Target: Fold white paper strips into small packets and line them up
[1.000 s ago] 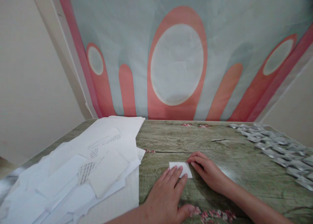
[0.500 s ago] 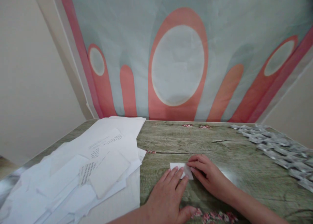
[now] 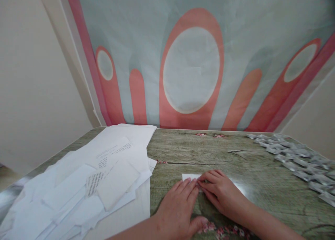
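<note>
A small piece of white paper (image 3: 188, 176) lies on the wood-patterned table (image 3: 180, 147), partly covered by both hands. My left hand (image 3: 178, 205) rests flat with its fingertips on the paper's near edge and its thumb spread towards the right. Against its fingertips, my right hand (image 3: 222, 191) pinches the right part of the paper between thumb and fingers. The paper's right end is hidden under the right hand.
A large spread pile of white paper sheets (image 3: 117, 179), some printed, covers the table's left side. Rows of folded grey-white paper pieces (image 3: 295, 156) lie at the right. Behind the table hangs a patterned cloth (image 3: 191, 69).
My right hand has moved slightly left over the paper, and the paper's right end is now covered. My left hand's fingers have drawn closer together, while the hand stays almost in place.
</note>
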Available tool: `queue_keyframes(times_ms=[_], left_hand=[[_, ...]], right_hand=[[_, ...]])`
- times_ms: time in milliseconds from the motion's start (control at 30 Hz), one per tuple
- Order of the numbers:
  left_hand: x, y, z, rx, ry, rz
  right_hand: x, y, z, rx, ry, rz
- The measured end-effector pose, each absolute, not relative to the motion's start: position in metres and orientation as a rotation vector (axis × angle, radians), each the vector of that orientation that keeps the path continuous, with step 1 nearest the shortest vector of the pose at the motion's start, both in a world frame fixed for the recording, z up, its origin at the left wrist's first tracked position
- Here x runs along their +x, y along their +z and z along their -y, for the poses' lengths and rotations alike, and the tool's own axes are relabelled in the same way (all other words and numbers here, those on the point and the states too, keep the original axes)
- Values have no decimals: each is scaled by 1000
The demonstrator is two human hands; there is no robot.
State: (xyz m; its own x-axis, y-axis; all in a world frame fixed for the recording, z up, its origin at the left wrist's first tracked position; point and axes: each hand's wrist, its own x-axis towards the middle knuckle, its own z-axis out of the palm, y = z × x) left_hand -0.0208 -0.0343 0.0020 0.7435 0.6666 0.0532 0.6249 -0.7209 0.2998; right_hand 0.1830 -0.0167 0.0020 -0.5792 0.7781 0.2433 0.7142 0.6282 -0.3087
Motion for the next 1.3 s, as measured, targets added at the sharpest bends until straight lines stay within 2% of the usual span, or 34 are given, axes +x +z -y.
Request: queue_keyframes(times_ms=[233, 467, 900, 1300], left_hand=[[-17, 20, 35, 2696, 72, -1139], [-15, 10, 37, 2837, -2, -1200], [-12, 10, 38, 2880, -56, -1189], [-13, 4, 37, 2987, -1, -1171]], right_hand=[[181, 4, 17, -1210, 177, 2530], [181, -9, 18, -1206, 53, 2456], [176, -19, 41, -1110, -549, 2656], [175, -15, 47, -1282, -599, 2686]])
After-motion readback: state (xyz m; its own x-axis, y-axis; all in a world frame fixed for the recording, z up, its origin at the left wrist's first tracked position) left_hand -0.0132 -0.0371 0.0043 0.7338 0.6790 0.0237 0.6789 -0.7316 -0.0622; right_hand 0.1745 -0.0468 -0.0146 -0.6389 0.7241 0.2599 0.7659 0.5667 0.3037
